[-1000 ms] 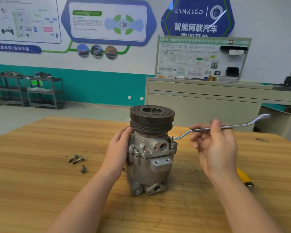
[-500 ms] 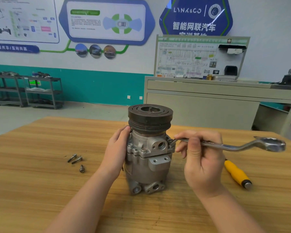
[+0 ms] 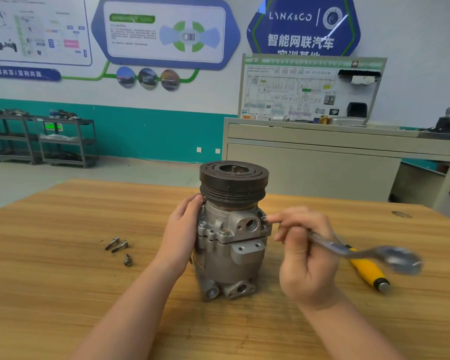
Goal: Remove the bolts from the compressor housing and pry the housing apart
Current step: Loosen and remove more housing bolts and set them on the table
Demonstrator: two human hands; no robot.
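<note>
— Head view: where's the compressor (image 3: 231, 237)?
— Table (image 3: 50, 294) centre, left hand (image 3: 183, 229) cupping it. Right hand (image 3: 305, 258) grips wrench (image 3: 361, 252), fingertips at bolt (image 3: 265, 220).
— Around?
— 3 loose bolts (image 3: 120, 246) at 9 o'clock, yellow handle (image 3: 369, 272) at 3.

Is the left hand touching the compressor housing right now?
Touching. The head view shows the left hand pressed flat against the left side of the compressor housing, fingertips reaching up to the pulley, with no gap between them.

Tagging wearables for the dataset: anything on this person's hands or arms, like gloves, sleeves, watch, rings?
Nothing worn that shows. The left hand and right hand are bare, with no gloves, and no rings can be made out. Both forearms are bare down to the frame's bottom edge: no sleeve, cuff, watch or wristband in view. The right hand is a little motion-blurred, so small details there are uncertain.
</note>
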